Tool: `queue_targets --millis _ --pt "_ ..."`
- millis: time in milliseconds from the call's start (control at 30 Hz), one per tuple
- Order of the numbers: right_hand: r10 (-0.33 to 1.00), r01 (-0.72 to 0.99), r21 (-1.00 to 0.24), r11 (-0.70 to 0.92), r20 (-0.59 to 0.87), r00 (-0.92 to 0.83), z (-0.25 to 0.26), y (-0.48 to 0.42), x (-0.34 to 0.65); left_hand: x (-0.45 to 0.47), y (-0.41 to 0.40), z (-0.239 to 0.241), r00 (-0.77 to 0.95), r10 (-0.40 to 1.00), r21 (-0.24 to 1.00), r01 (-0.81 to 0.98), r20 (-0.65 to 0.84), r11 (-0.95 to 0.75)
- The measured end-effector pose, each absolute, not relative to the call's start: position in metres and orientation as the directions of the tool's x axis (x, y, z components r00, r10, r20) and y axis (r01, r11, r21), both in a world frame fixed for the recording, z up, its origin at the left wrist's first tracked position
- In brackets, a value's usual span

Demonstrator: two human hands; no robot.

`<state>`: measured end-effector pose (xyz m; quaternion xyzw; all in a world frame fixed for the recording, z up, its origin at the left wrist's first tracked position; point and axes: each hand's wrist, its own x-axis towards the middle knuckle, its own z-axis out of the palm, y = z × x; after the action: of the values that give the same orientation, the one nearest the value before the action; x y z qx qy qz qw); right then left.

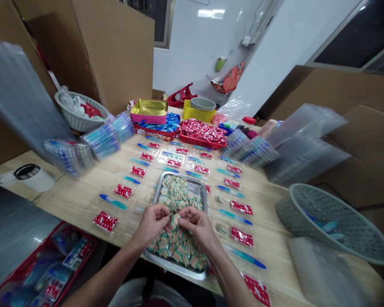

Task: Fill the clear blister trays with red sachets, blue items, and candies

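A metal tray [205, 202] at the table's near edge is heaped with small tan-and-green pieces [179, 249]. Over its middle, my left hand [154, 222] and my right hand [198, 226] meet with bent fingers. Between the right thumb and fingertips is one tan-and-green piece [175, 219]. My left fingers are closed in a pinch beside it; what they hold is hidden. Around the tray lie clear plastic sleeves with red patterned packets [242, 237] and blue pens [236, 216]. Two sleeves at right also carry tan-and-green pieces.
Red packets fill a red tray [203, 135] at the back, beside a box of blue pens [169, 123]. Stacked filled packs stand left [102, 136] and right [249, 147]. A grey basket [336, 221] stands right, a white cup [35, 177] left, a red crate [51, 264] below.
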<state>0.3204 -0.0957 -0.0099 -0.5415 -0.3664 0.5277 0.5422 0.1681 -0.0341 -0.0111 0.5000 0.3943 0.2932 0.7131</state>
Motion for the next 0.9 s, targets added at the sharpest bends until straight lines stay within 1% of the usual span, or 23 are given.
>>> queue_targets --millis 133,267,367,400,433,500,567,633,733,800,900 --pt "0.970 -0.124 -0.986 -0.109 -0.133 0.204 -0.011 -0.097 0.316 0.168 -0.038 -0.006 0.536 0.792 0.923 -0.058 -0.293 0.381" --pt "0.967 -0.060 -0.995 -0.075 -0.087 0.240 -0.010 -0.098 0.313 0.166 -0.039 -0.008 0.550 0.782 0.920 -0.060 -0.293 0.387" --pt "0.940 -0.102 -0.994 -0.041 -0.073 0.334 -0.005 -0.100 0.313 0.164 -0.038 -0.013 0.517 0.800 0.927 -0.035 -0.303 0.373" --pt "0.937 -0.125 -0.991 -0.040 -0.081 0.339 -0.004 -0.101 0.313 0.163 -0.038 -0.014 0.501 0.812 0.931 -0.033 -0.300 0.364" --pt "0.943 -0.143 -0.988 -0.051 -0.095 0.319 -0.003 -0.102 0.312 0.162 -0.038 -0.014 0.489 0.821 0.934 -0.036 -0.294 0.356" --pt "0.966 -0.153 -0.984 -0.094 -0.127 0.226 -0.002 -0.103 0.311 0.162 -0.038 -0.012 0.479 0.833 0.938 -0.054 -0.277 0.343" --pt "0.980 -0.126 -0.985 -0.119 -0.137 0.145 -0.004 -0.103 0.309 0.162 -0.039 -0.009 0.487 0.833 0.938 -0.072 -0.263 0.338" --pt "0.985 -0.039 -0.994 -0.101 -0.105 0.135 -0.006 -0.103 0.307 0.161 -0.040 -0.007 0.505 0.824 0.940 -0.068 -0.256 0.333" --pt "0.987 0.175 -0.982 -0.065 -0.037 0.158 -0.006 -0.103 0.305 0.159 -0.041 -0.010 0.561 0.797 0.962 -0.006 -0.222 0.272" --pt "0.989 0.289 -0.956 -0.043 0.000 0.149 -0.003 -0.104 0.306 0.157 -0.041 -0.014 0.590 0.787 0.982 0.056 -0.180 0.183" --pt "0.990 0.373 -0.928 -0.003 0.050 0.131 0.003 -0.104 0.308 0.154 -0.042 -0.017 0.610 0.787 0.988 0.155 -0.094 -0.003"
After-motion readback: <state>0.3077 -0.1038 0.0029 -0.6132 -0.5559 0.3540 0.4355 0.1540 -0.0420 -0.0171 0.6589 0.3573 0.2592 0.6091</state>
